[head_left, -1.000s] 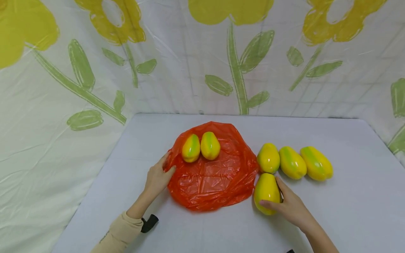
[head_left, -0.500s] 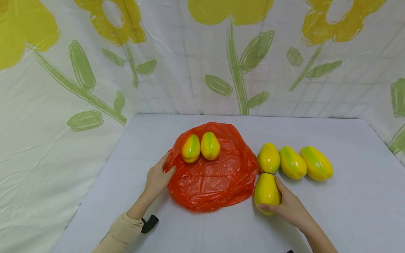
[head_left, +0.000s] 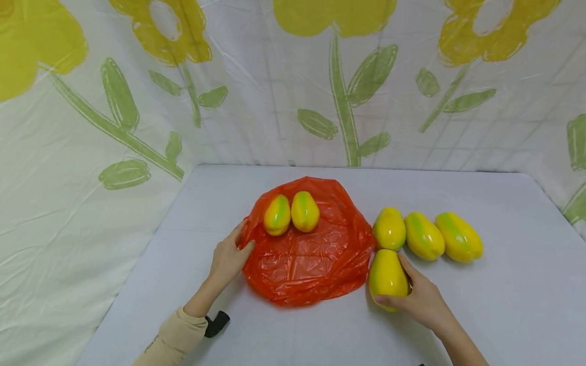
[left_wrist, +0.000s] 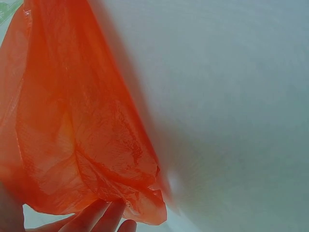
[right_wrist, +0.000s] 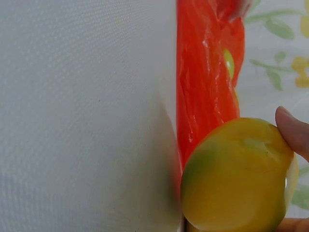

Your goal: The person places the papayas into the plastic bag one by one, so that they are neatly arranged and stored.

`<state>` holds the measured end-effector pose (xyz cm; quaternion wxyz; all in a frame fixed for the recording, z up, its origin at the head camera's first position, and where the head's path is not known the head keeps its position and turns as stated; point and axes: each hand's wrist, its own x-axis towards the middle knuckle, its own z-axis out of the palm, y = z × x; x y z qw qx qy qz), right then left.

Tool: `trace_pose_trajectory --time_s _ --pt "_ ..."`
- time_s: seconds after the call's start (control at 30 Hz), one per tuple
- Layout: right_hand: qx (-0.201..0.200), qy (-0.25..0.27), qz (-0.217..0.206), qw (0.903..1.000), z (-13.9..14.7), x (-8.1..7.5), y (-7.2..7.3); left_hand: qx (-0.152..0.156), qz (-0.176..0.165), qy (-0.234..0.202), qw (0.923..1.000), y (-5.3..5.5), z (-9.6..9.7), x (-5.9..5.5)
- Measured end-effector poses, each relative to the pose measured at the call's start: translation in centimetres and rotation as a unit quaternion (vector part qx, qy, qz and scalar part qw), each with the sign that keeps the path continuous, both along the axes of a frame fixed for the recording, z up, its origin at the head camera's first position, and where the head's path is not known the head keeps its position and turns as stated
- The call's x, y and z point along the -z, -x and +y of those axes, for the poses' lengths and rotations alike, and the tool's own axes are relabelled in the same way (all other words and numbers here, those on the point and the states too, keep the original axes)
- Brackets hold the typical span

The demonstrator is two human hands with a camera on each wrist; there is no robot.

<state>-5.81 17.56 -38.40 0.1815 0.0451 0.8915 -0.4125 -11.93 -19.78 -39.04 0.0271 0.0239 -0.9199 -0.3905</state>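
Flowered curtain (head_left: pixel 256 101) backs table (head_left: pixel 522 305) with fruit (head_left: pixel 388 272) beside bag (head_left: pixel 297 264).

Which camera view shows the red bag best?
The head view: nearly all of the red bag shows, with two yellow fruits inside. The left wrist view catches one side; the right wrist view, a strip partly behind the held fruit.

No text, label, brand, number or sign can be read in any of the three views. A small dark mark (head_left: pixel 151 344) shows on the beige sleeve (head_left: pixel 177 333) over the left forearm in the head view; whether it is lettering is too small to tell.
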Motion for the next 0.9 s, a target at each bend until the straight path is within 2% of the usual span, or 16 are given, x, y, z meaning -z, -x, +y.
trace_pose_trajectory --time_s 0.4,0.9 --pt "0.022 -0.004 0.006 0.9997 0.16 -0.25 -0.31 0.0 0.003 0.004 1.0 -0.06 0.02 -0.03" --pt "0.042 0.051 0.019 0.9976 0.01 -0.87 -0.58 0.003 0.009 0.0 1.0 -0.05 0.0 -0.04"
